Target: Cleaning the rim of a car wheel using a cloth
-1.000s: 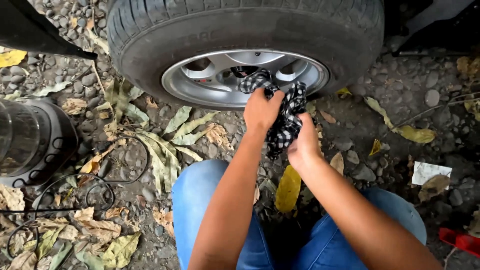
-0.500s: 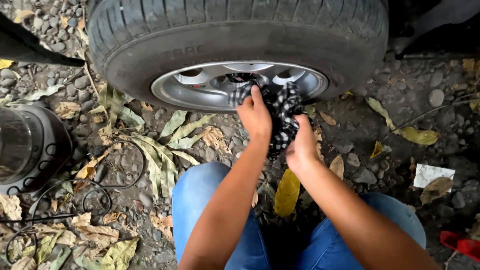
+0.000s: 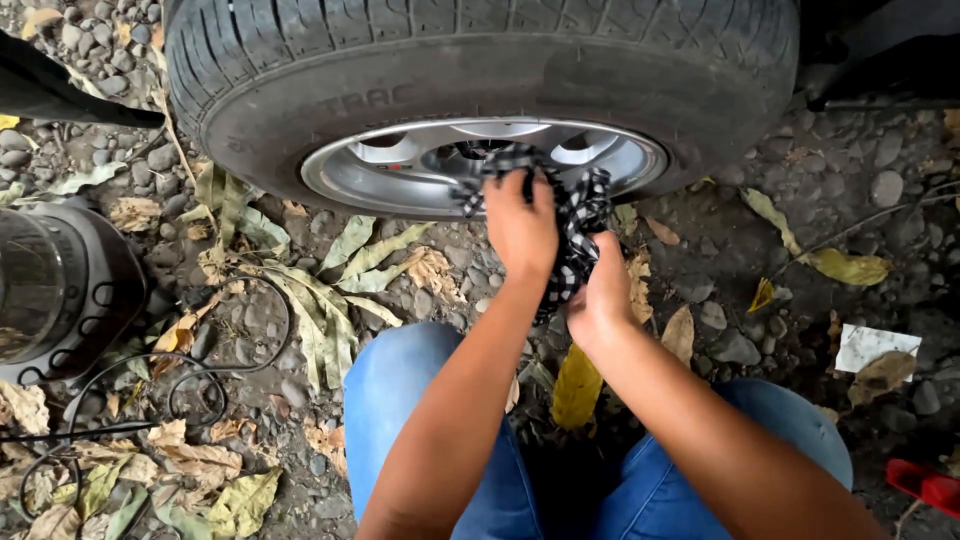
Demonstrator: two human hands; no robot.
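Checked cloth (image 3: 575, 215) bunched against silver wheel rim (image 3: 400, 170) below tyre (image 3: 480, 60), pressed there by left hand (image 3: 520, 225) closed over its top, tail gripped at five o'clock by right hand (image 3: 600, 300), presumably to keep it taut.

Soft, even daylight falls over the scene, with no hard shadows. The deepest shade lies under the car at far right and far left. The silver wheel rim (image 3: 480, 165) shows a mild sheen, no harsh glare. The gravel is sharp; the hands are slightly soft. Wide-angle bending curves the tyre (image 3: 480, 60).
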